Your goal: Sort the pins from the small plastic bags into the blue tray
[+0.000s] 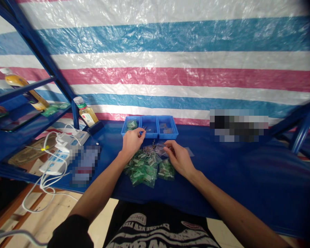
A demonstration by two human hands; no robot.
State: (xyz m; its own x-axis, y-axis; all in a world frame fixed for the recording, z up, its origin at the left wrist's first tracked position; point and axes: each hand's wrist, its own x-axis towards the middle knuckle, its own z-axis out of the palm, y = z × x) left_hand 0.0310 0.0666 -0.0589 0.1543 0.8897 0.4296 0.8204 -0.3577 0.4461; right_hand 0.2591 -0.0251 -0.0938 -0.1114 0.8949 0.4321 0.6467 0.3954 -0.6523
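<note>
Clear bag (160,149) seems pinched by right grip (181,158), left grip (131,142) clamped on blue tool (142,132)

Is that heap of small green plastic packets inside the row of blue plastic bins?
No, the heap of small green plastic packets lies on the blue tabletop in front of the blue plastic bins.

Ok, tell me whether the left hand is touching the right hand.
Apart. The head view shows it: the left hand and right hand have a visible gap between their fingertips, with blue tabletop showing through.
</note>
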